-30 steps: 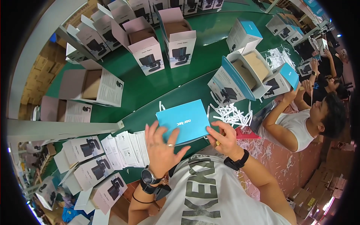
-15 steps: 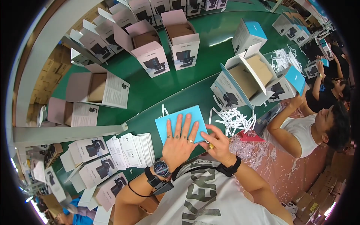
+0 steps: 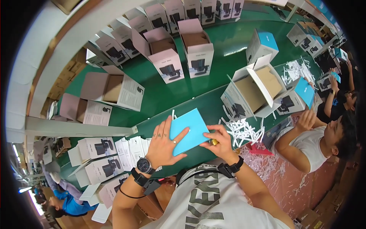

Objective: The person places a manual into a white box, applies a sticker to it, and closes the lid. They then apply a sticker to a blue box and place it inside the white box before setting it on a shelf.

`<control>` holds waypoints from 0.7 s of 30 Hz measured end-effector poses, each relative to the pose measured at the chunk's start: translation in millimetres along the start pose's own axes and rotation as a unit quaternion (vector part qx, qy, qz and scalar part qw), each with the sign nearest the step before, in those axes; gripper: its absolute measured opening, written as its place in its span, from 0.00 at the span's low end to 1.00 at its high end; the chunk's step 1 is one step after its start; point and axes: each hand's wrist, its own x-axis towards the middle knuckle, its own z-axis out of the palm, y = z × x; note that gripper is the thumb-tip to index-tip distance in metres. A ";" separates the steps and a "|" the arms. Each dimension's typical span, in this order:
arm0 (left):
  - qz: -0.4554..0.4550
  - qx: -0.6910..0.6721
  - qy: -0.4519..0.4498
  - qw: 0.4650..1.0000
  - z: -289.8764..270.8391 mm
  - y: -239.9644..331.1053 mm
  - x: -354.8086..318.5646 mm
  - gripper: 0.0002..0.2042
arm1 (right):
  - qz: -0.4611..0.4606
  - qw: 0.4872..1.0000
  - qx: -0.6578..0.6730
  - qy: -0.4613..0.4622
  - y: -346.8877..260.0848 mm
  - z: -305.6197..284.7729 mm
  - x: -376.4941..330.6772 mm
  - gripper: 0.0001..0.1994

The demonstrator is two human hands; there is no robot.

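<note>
Lying flat, plain blue box (image 3: 190, 128)

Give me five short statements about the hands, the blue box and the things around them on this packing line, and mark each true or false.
1. The left hand lies flat with spread fingers on the blue box. True.
2. The right hand is off the blue box and rests on the white shirt. False: it grips the box at its right edge.
3. The belt under the open cartons is red. False: it is green.
4. White paper shreds lie to the right of the blue box. True.
5. The big white carton beyond the shreds is closed. False: its flaps stand open.
</note>
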 end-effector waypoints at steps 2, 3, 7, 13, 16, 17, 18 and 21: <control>0.023 0.011 -0.010 1.000 -4.4 -11.1 -4.1 0.43 | 0.034 0.999 0.021 -0.010 3.1 -11.5 4.8 0.15; -0.012 0.018 0.009 1.000 -4.3 -16.6 -7.6 0.44 | 0.075 0.996 0.044 -0.024 6.2 -17.3 5.6 0.13; -0.196 0.062 0.085 0.975 -7.8 -50.6 21.6 0.43 | 0.231 0.971 0.048 -0.029 40.8 -51.3 -35.1 0.09; -0.349 0.241 0.250 0.871 44.9 -179.0 76.3 0.34 | 0.417 0.903 0.101 -0.032 63.2 -78.8 -106.4 0.13; -0.310 0.180 0.279 0.891 57.1 -191.5 89.2 0.30 | 0.444 0.884 0.143 -0.038 72.9 -93.2 -123.5 0.13; -0.319 0.183 0.315 0.875 58.7 -185.3 94.1 0.29 | 0.459 0.872 0.163 -0.039 74.6 -97.5 -130.1 0.13; -0.326 0.186 0.352 0.858 56.6 -176.9 101.6 0.27 | 0.457 0.873 0.165 -0.038 77.0 -100.7 -137.8 0.13; -0.221 0.115 0.396 0.884 18.9 -123.1 163.5 0.24 | 0.446 0.877 0.174 -0.031 87.0 -105.6 -160.2 0.13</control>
